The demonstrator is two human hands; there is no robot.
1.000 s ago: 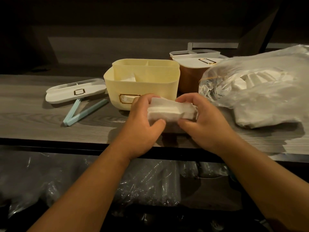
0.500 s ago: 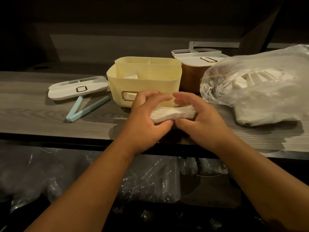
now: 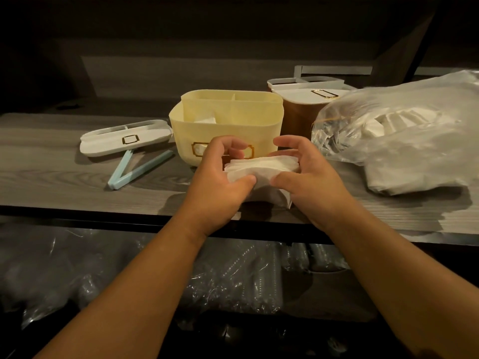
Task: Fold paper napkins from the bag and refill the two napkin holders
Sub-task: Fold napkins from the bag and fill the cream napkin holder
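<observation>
A stack of white folded napkins (image 3: 261,168) stands on the wooden counter (image 3: 51,167), held between both hands. My left hand (image 3: 220,180) grips its left end, thumb in front and fingers curled over the back. My right hand (image 3: 308,177) grips the right end the same way. Just behind stands the open yellow napkin holder (image 3: 233,120) with a few napkins in its left compartment. The brown napkin holder (image 3: 298,117), white lid on top, sits behind to the right. A clear plastic bag (image 3: 404,133) of napkins lies at the right.
The yellow holder's white lid (image 3: 124,138) lies on the counter at the left, with a light blue bag clip (image 3: 134,169) in front of it. Bags of clear plastic cups (image 3: 246,278) fill the shelf below the counter edge.
The napkin stack has come down from mid-air onto the counter and is now squared upright between both hands, which shifted slightly lower and apart.
</observation>
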